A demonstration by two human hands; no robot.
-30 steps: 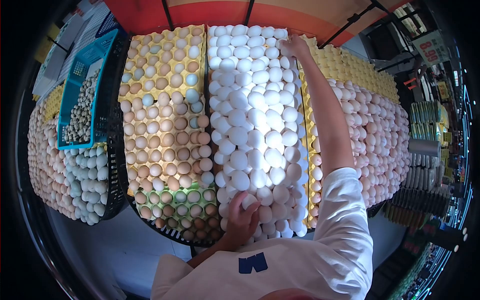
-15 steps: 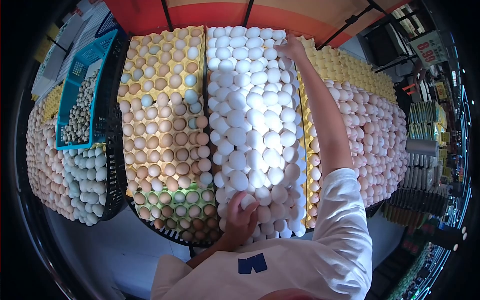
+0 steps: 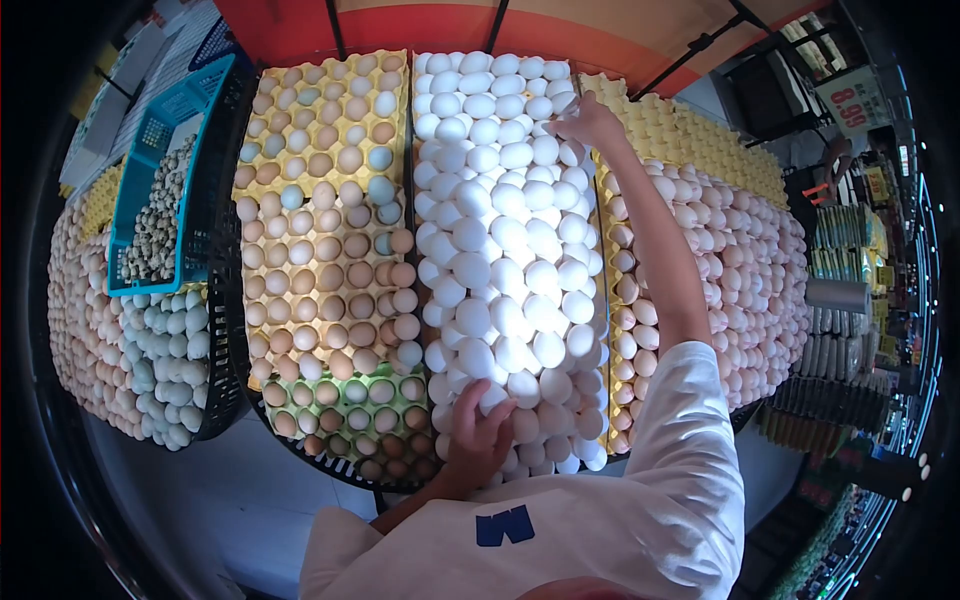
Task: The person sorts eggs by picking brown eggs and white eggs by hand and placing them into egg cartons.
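White eggs [image 3: 471, 236] are heaped in a long column in the middle, brightly lit along the centre. At the near end of the heap, my left hand [image 3: 478, 440] has its fingers curled round one white egg [image 3: 493, 398]. My right arm stretches to the far right edge of the same column, where my right hand [image 3: 592, 126] is bent over the white eggs with its fingertips near them. Whether an egg is under those fingers is hidden. Brown and pale eggs [image 3: 303, 254] in yellow trays [image 3: 407, 80] lie left of the white ones.
Pinkish eggs [image 3: 745, 262] are piled on the right, behind them stacked yellow trays [image 3: 690, 128]. A blue basket [image 3: 198, 110] of small speckled eggs [image 3: 160, 215] sits at the left above more eggs. A price sign [image 3: 853, 100] and packaged goods [image 3: 845, 245] stand far right.
My right hand has come slightly nearer along the right edge of the white eggs. My left hand stays round its egg. A person's arm now shows at the far right.
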